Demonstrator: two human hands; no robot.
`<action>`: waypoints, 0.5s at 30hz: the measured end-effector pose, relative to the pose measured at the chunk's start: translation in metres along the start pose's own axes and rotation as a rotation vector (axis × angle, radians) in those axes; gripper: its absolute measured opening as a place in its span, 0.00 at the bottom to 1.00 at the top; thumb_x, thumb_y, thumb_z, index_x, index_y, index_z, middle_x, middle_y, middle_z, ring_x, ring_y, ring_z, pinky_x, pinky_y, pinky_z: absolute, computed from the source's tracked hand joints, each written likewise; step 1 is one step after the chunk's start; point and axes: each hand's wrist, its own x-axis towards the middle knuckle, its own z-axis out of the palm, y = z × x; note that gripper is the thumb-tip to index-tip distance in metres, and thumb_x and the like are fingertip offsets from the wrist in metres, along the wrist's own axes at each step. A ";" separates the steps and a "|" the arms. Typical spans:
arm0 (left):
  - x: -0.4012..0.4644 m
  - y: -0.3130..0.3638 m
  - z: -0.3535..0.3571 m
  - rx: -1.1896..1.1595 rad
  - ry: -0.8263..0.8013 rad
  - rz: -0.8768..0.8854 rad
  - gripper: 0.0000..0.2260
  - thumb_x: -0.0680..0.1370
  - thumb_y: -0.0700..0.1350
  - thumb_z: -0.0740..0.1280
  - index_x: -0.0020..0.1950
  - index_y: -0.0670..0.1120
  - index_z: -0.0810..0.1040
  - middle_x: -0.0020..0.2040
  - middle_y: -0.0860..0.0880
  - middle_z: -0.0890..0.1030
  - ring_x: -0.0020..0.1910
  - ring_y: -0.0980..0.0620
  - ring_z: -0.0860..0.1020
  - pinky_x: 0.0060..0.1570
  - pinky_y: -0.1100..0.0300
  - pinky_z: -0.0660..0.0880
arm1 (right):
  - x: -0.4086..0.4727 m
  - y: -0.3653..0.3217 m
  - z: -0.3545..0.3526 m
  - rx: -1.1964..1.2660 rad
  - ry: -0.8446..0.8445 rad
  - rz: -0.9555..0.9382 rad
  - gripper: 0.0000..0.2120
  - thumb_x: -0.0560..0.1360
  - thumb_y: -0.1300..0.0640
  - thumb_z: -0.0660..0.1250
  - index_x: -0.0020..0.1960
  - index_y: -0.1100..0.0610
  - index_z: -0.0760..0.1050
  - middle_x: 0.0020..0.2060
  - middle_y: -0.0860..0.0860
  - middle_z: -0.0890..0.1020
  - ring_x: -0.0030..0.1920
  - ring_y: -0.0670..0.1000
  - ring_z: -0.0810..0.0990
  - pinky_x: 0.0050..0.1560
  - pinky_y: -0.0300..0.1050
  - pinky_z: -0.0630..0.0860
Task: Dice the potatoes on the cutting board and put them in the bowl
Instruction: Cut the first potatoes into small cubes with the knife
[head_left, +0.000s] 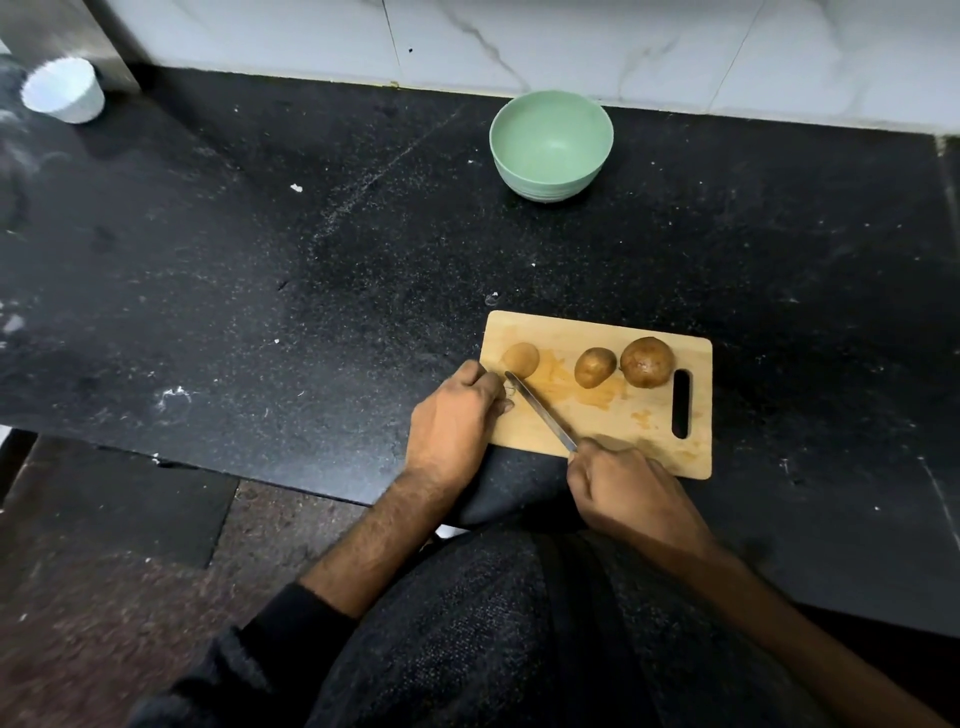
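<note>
Nearest me, my right hand (631, 493) has its grip closed round the handle of the knife (540, 410), the blade angled toward my left hand (457, 415), whose curled fingers seem to steady the pale potato piece (521, 359) for slicing. Two whole potatoes (595, 367) wait on the cutting board (639, 431). Farther up the bench (260, 270), the green bowl (551, 143) holds nothing.

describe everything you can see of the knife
The knife has a slim, plain metal blade, grey and slightly shiny. Its handle is hidden inside the right hand, which grips it near the board's front edge. The blade slants up and left across the wooden board, its tip beside the leftmost potato and close to the left hand's fingers. Whether the edge touches the potato cannot be told.
</note>
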 end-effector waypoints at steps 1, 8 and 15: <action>-0.001 0.000 0.000 0.006 0.004 0.007 0.12 0.82 0.55 0.64 0.54 0.47 0.77 0.50 0.52 0.71 0.49 0.49 0.77 0.36 0.56 0.69 | 0.000 0.000 0.001 0.009 -0.004 0.003 0.09 0.84 0.49 0.51 0.49 0.50 0.65 0.39 0.49 0.75 0.39 0.51 0.73 0.42 0.45 0.68; -0.002 0.000 0.004 -0.074 0.030 0.027 0.11 0.80 0.56 0.67 0.56 0.50 0.80 0.52 0.53 0.74 0.49 0.50 0.78 0.40 0.54 0.77 | 0.000 0.001 0.001 0.024 -0.027 0.028 0.11 0.84 0.50 0.51 0.53 0.53 0.70 0.39 0.49 0.74 0.40 0.50 0.73 0.43 0.44 0.67; 0.010 -0.021 0.002 -0.384 0.066 -0.064 0.16 0.72 0.45 0.78 0.60 0.49 0.83 0.47 0.54 0.80 0.47 0.55 0.79 0.51 0.55 0.78 | 0.002 -0.002 0.001 0.027 -0.053 0.017 0.08 0.84 0.51 0.51 0.49 0.52 0.65 0.34 0.44 0.65 0.39 0.51 0.70 0.42 0.45 0.64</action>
